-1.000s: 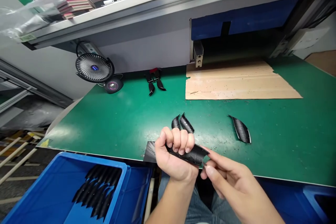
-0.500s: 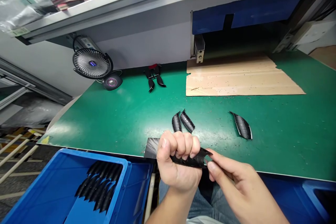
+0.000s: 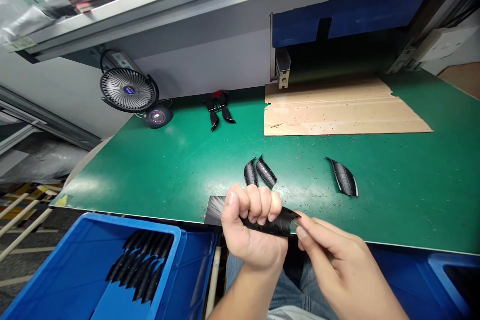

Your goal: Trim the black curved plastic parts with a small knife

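My left hand is wrapped round a curved black plastic shell, held over the front edge of the green table. The shell's right end sticks out past my fingers. At that end my right hand is closed in a pinch, thumb against forefinger; something thin may be between them, but I cannot make it out. Just beyond my left hand lie two similar black shells, a left shell and a right shell. A third black shell rests farther right with its hollow side up.
A blue bin at lower left holds rows of black shells. Cardboard lies at the back right of the green table. At the back left are a small fan and black parts. A metal shelf runs overhead.
My right fingertips have shifted slightly at the shell's end, and the gap there looks narrower. My left hand keeps its grip. The whole view has moved a little.
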`<act>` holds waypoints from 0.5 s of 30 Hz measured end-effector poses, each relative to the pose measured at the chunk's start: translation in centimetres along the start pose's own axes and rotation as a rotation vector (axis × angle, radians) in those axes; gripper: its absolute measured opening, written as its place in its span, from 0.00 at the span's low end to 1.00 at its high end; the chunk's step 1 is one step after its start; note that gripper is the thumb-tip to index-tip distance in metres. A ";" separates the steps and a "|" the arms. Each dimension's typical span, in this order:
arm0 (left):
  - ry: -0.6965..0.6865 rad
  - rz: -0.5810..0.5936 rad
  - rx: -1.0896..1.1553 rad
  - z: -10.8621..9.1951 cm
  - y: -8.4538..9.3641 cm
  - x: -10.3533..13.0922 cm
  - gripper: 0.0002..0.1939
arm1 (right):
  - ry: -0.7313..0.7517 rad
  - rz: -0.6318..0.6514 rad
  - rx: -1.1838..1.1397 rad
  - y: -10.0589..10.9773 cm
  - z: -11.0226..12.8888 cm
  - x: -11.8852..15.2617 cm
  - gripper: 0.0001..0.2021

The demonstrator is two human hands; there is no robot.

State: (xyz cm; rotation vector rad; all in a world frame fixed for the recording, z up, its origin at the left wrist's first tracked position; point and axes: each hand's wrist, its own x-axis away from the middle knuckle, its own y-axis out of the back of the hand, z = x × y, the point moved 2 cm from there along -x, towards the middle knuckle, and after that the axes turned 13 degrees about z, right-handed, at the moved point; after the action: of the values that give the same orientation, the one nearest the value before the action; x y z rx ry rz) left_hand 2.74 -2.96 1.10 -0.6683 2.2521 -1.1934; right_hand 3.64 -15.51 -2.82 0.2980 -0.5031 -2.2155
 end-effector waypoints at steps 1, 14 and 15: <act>0.002 -0.018 -0.001 0.0 0.0 -0.1 0.22 | 0.025 -0.003 0.059 -0.1 -0.1 0.1 0.13; 0.075 -0.190 0.075 0.5 0.7 -1.1 0.20 | 0.054 -0.493 0.126 -0.3 0.1 0.5 0.14; 0.082 -0.179 0.080 0.6 0.7 -1.1 0.20 | -0.008 -0.470 0.027 -0.3 -0.1 0.3 0.11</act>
State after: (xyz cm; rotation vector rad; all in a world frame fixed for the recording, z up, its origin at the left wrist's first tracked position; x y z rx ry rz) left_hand 3.87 -2.31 0.44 -0.8171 2.2350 -1.4120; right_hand 3.28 -15.60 -3.01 0.4599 -0.5061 -2.6652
